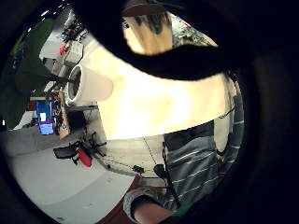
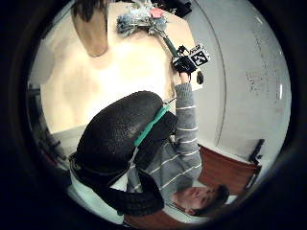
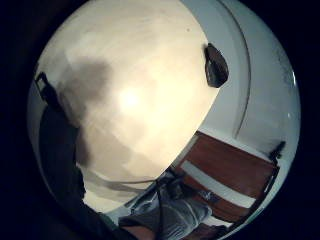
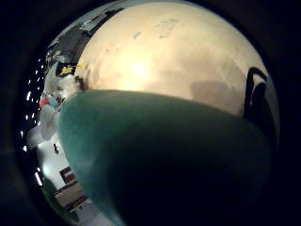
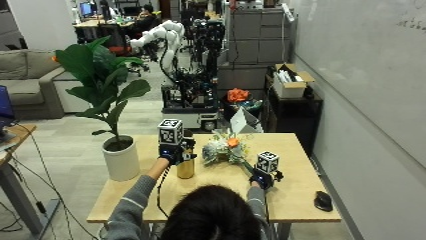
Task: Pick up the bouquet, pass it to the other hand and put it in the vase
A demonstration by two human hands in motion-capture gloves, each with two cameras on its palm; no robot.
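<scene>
The bouquet [image 5: 225, 147] of pale flowers with an orange bloom lies low over the table's far middle. My right hand [image 5: 261, 178] grips its green stem [image 4: 164, 155] at the near end. The left thumb side palm view shows that hand [image 2: 183, 64] around the stem, with the flowers [image 2: 144, 19] beyond it. A golden-brown vase [image 5: 186, 167] stands upright to the left of the flowers. My left hand [image 5: 172, 154] hovers beside the vase's top with its fingers [image 2: 120, 139] curled, and it holds nothing. The vase [image 1: 149, 35] shows behind one curled finger.
A white pot [image 5: 122, 161] with a tall green plant stands at the table's left edge. A dark mouse [image 5: 323, 200] lies near the front right corner. The wooden table [image 5: 293, 150] ends close to a white wall on the right.
</scene>
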